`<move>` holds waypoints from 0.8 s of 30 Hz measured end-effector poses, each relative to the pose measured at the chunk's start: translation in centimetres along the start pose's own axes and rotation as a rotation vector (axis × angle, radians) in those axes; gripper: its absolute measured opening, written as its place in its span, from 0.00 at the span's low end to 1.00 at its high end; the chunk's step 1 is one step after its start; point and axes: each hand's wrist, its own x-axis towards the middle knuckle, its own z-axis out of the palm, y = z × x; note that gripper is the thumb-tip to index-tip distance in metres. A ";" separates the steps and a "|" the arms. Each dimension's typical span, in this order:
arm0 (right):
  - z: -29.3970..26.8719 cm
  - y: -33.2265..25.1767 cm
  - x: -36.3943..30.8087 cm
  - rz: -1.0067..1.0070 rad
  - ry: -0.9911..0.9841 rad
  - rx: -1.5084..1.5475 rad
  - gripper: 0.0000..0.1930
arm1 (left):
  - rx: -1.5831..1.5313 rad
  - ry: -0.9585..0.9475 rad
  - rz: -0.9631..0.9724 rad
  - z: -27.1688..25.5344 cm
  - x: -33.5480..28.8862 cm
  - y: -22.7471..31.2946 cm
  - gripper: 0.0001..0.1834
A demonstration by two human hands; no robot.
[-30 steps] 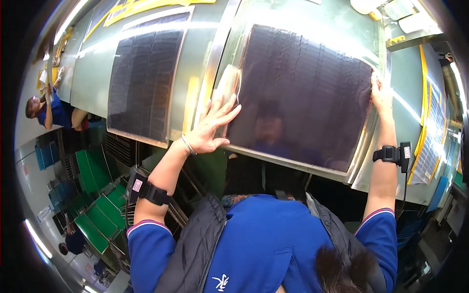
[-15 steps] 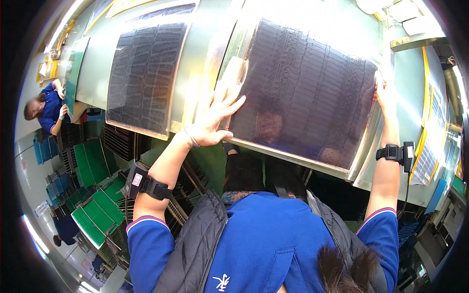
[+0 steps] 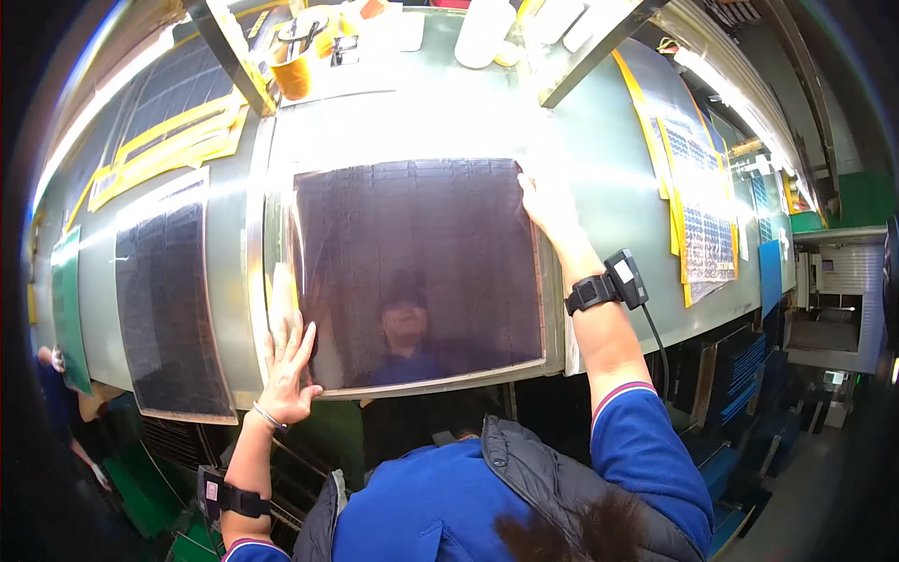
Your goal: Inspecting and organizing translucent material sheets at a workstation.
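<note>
A large dark film sheet (image 3: 421, 272) with faint rows of printed pattern lies flat on a glass-topped light table (image 3: 618, 347) in front of me. My left hand (image 3: 290, 370) is open at the sheet's lower left edge, fingers spread and pointing away from me. At its far right corner rests my right hand (image 3: 548, 206), fingers stretched along the edge and partly washed out by glare. Under the sheet, a paler border shows along its near and right sides.
Left of it lies a second dark sheet (image 3: 173, 300), with a green board (image 3: 70, 309) beyond. Yellow-edged films (image 3: 702, 206) lie at right. Metal posts (image 3: 604, 47), an orange cup (image 3: 292, 75) and a white bottle (image 3: 484, 33) stand at the back. Another person's hand (image 3: 56, 359) shows at far left.
My view has turned, so the sheet now appears squarer and more central. Both hands remain at the sheet's left and right edges. The co-worker is now mostly out of view.
</note>
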 end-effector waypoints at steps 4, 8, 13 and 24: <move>0.9 0.8 0.1 -0.123 0.095 -0.073 0.16 | -0.016 -0.016 -0.018 0.3 0.0 -0.3 0.56; 1.1 1.1 0.3 -0.003 -0.021 0.141 0.20 | -0.043 -0.022 -0.016 0.3 0.0 -0.4 0.56; 1.7 1.2 0.7 -0.260 0.192 -0.405 0.28 | -0.089 -0.027 -0.011 0.2 0.0 -0.5 0.56; 1.0 1.4 1.3 -0.011 -0.110 -0.122 0.15 | -0.026 -0.099 -0.047 0.3 0.2 -0.5 0.58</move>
